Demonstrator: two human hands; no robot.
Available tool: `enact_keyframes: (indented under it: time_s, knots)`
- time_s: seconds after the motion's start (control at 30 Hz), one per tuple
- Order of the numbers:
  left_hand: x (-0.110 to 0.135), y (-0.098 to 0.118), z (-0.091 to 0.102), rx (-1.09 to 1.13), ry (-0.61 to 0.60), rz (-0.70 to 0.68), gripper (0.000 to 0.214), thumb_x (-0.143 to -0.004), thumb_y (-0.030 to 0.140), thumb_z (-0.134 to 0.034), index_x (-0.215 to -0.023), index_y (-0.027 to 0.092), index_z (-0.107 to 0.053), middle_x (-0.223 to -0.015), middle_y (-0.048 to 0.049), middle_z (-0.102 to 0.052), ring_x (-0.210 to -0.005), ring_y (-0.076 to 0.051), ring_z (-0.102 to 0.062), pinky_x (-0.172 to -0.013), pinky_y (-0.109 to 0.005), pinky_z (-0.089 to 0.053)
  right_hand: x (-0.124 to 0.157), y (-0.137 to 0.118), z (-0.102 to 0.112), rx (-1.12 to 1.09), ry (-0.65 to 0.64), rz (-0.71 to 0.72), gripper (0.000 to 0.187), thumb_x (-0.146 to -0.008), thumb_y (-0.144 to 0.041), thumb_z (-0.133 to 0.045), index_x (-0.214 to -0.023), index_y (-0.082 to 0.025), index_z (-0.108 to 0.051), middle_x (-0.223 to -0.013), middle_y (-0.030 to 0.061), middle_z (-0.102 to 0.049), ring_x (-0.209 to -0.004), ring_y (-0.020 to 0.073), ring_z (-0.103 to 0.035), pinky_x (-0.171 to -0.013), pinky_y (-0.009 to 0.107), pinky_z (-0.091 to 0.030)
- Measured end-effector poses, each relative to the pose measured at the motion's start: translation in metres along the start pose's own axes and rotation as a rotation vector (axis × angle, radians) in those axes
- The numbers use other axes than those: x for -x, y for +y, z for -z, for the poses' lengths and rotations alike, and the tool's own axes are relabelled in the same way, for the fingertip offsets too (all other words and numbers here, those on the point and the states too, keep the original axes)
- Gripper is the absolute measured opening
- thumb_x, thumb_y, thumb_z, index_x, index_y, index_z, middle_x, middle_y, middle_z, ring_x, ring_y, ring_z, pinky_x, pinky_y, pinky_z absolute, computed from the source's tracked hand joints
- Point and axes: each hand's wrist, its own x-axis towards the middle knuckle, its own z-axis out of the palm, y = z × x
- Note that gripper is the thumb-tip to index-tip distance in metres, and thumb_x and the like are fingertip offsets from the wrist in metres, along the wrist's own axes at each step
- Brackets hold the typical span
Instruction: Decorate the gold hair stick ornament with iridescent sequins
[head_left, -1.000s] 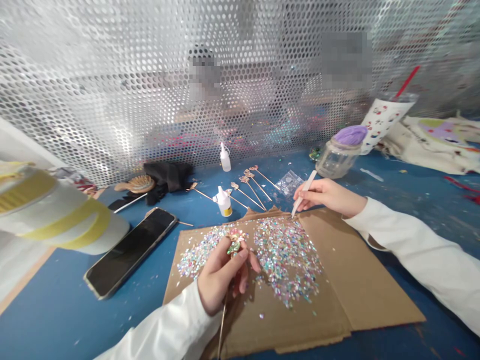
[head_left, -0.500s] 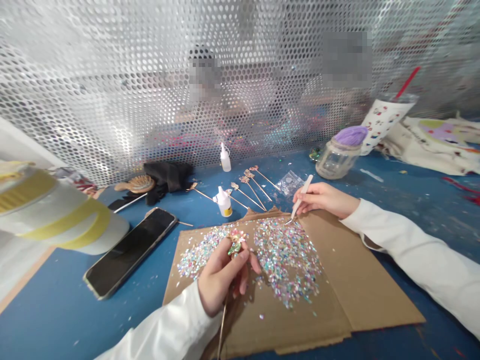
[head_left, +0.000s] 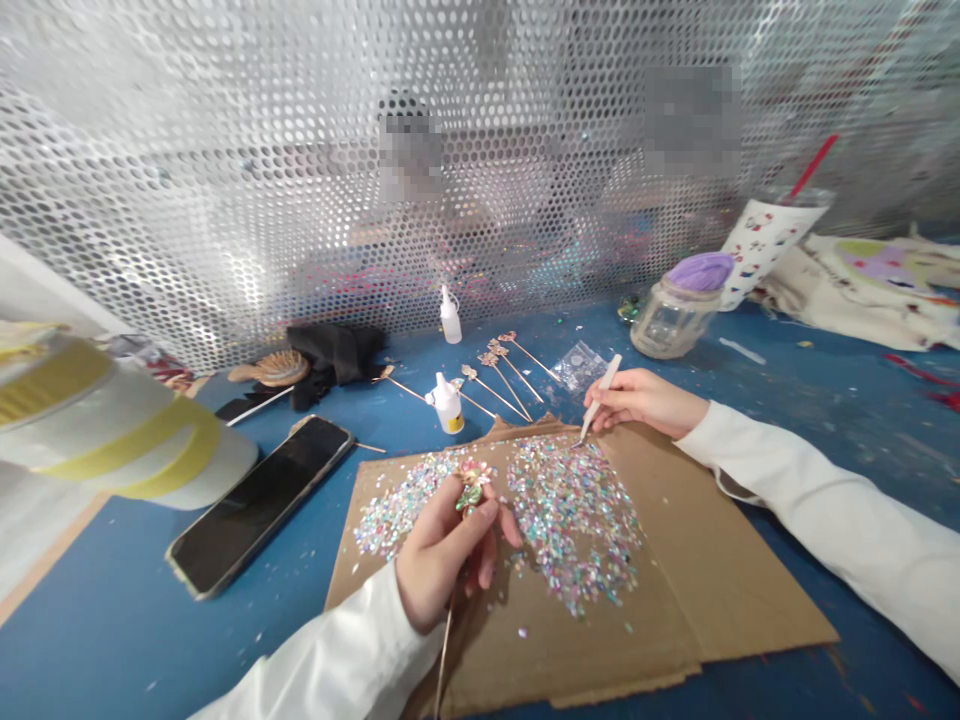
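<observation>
My left hand (head_left: pixel 446 550) grips a thin metal pick topped by a small jewelled ornament (head_left: pixel 471 490), holding the ornament just above a spread of iridescent sequins (head_left: pixel 570 520). These sequins lie on a flattened cardboard sheet (head_left: pixel 742 540). My right hand (head_left: pixel 645 398) is shut on slim white tweezers (head_left: pixel 602 398), whose tips reach down to the upper edge of the sequin pile. Nothing shows clearly between the tips.
Beyond the cardboard lie several decorated picks (head_left: pixel 495 390), glue bottles (head_left: pixel 448 405), and a plastic bag (head_left: pixel 579 366). A phone (head_left: pixel 259 490) sits on the blue table (head_left: pixel 112 600) at left, and a purple-lidded jar (head_left: pixel 675 330) stands at right. A perforated metal screen (head_left: pixel 225 200) rises behind.
My right hand has drawn slightly left and toward me, and the tweezers now stand more upright with their tips over the sequins. My left hand has not visibly moved.
</observation>
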Motion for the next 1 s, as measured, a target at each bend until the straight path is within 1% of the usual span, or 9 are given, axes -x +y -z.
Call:
enact_keyframes:
  time_s: [0.13,0.33,0.5,0.6,0.67,0.73,0.87,1.0]
  knots:
    - [0.0,0.0,0.0,0.004,-0.004,-0.005,0.025,-0.078,0.038,-0.053,-0.078,0.018,-0.038,-0.068,-0.0006,-0.061,-0.033,-0.003,-0.041,-0.028,-0.012,-0.026,0.0,0.001,0.0,-0.009,0.007,0.007,0.04,-0.065,-0.043,-0.073,-0.079,-0.008,-0.059,-0.074,0.0123,-0.064,-0.063,0.0166,-0.062,-0.06,0.026,-0.05]
    - [0.001,-0.001,0.002,0.015,-0.036,-0.001,0.024,-0.079,0.037,-0.051,-0.088,0.015,-0.047,-0.069,-0.0017,-0.061,-0.034,-0.003,-0.043,-0.029,-0.012,-0.027,0.0,0.002,-0.001,-0.019,0.024,0.005,0.043,-0.062,-0.043,-0.075,-0.078,-0.007,-0.059,-0.073,0.0127,-0.064,-0.062,0.017,-0.062,-0.058,0.026,-0.05]
    - [0.001,0.005,0.0,0.016,-0.037,0.021,0.025,-0.079,0.036,-0.051,-0.081,0.011,-0.053,-0.06,-0.0018,-0.058,-0.033,-0.003,-0.041,-0.029,-0.012,-0.026,0.0,0.001,-0.002,-0.022,0.031,0.004,0.043,-0.06,-0.043,-0.076,-0.077,-0.007,-0.058,-0.072,0.0125,-0.064,-0.062,0.0167,-0.062,-0.058,0.025,-0.05]
    - [0.001,0.007,-0.001,0.017,-0.034,0.019,0.026,-0.077,0.037,-0.052,-0.078,0.012,-0.054,-0.064,-0.0031,-0.06,-0.033,-0.003,-0.04,-0.028,-0.013,-0.026,0.0,0.0,-0.003,-0.023,0.038,0.008,0.043,-0.06,-0.043,-0.076,-0.076,-0.007,-0.059,-0.072,0.0122,-0.063,-0.062,0.0172,-0.062,-0.058,0.026,-0.05]
    - [0.001,0.007,0.0,0.017,-0.037,0.019,0.026,-0.077,0.037,-0.052,-0.081,0.012,-0.055,-0.066,-0.0039,-0.061,-0.032,-0.003,-0.04,-0.028,-0.014,-0.026,0.001,-0.001,-0.004,-0.024,0.047,0.01,0.043,-0.059,-0.043,-0.077,-0.075,-0.007,-0.059,-0.071,0.012,-0.063,-0.061,0.0174,-0.062,-0.057,0.026,-0.05]
    - [0.001,0.006,0.001,0.011,-0.048,0.017,0.026,-0.078,0.037,-0.051,-0.081,0.011,-0.055,-0.067,-0.0048,-0.062,-0.032,-0.003,-0.039,-0.029,-0.014,-0.026,0.002,-0.003,-0.004,-0.028,0.058,0.014,0.043,-0.057,-0.043,-0.077,-0.075,-0.008,-0.059,-0.072,0.0118,-0.063,-0.061,0.0171,-0.062,-0.057,0.026,-0.05]
    - [0.001,0.002,0.003,-0.007,-0.064,0.005,0.027,-0.08,0.035,-0.048,-0.071,0.01,-0.055,-0.067,-0.0076,-0.063,-0.035,-0.004,-0.041,-0.031,-0.015,-0.027,0.007,-0.013,-0.009,-0.041,0.081,0.045,0.042,-0.058,-0.043,-0.077,-0.075,-0.009,-0.059,-0.072,0.0111,-0.063,-0.061,0.0167,-0.061,-0.058,0.027,-0.05]
    - [0.001,-0.001,0.005,-0.034,-0.085,0.003,0.027,-0.083,0.035,-0.045,-0.084,0.01,-0.055,-0.068,-0.0076,-0.065,-0.034,-0.004,-0.04,-0.031,-0.015,-0.027,0.02,-0.028,-0.023,-0.056,0.091,0.113,0.036,-0.065,-0.04,-0.072,-0.078,-0.009,-0.059,-0.074,0.01,-0.063,-0.063,0.0163,-0.062,-0.06,0.026,-0.05]
